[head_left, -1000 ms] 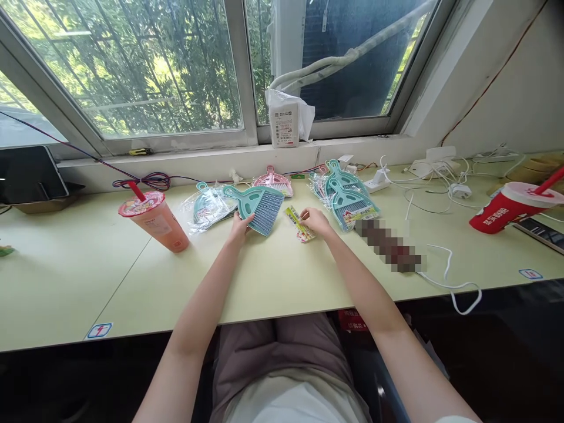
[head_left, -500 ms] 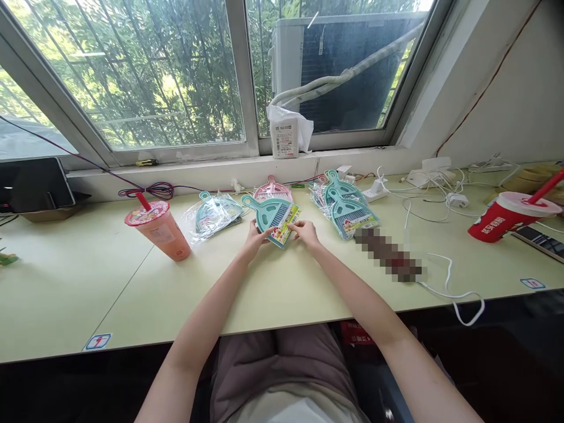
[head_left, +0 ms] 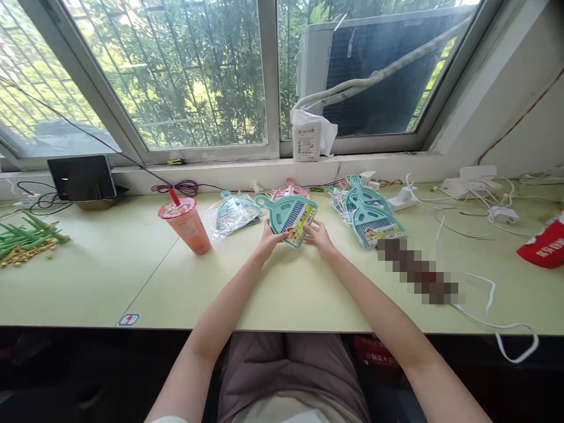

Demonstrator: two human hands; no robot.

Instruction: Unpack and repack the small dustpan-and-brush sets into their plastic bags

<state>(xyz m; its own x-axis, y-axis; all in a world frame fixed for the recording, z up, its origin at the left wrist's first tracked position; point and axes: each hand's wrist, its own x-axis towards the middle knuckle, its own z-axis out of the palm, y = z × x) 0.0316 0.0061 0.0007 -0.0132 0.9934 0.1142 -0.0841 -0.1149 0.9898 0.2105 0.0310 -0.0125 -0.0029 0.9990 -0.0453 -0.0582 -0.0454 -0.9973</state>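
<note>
Between my hands is a teal dustpan set [head_left: 282,212] with a brush and a yellow label, its handle pointing left. My left hand [head_left: 269,238] grips its lower left edge. My right hand [head_left: 321,236] is at the right edge by the label, fingers somewhat spread and touching it; how firmly they hold is hard to tell. A pink dustpan [head_left: 289,189] lies just behind. To the left sits a teal dustpan in clear plastic [head_left: 238,212]. Several wrapped teal dustpans [head_left: 374,220] are stacked on the right.
A pink drink cup [head_left: 189,228] stands on the table [head_left: 154,282] at left, beyond it green stalks [head_left: 30,238] and a black tablet [head_left: 81,178]. At right are white cables [head_left: 489,288], a power strip [head_left: 403,198], a blurred-out object [head_left: 418,271] and a red cup [head_left: 544,244].
The view has swung left, bringing the green stalks into sight. My right fingers have loosened from their pinch on the label and spread at the dustpan's right edge. My left hand keeps its grip.
</note>
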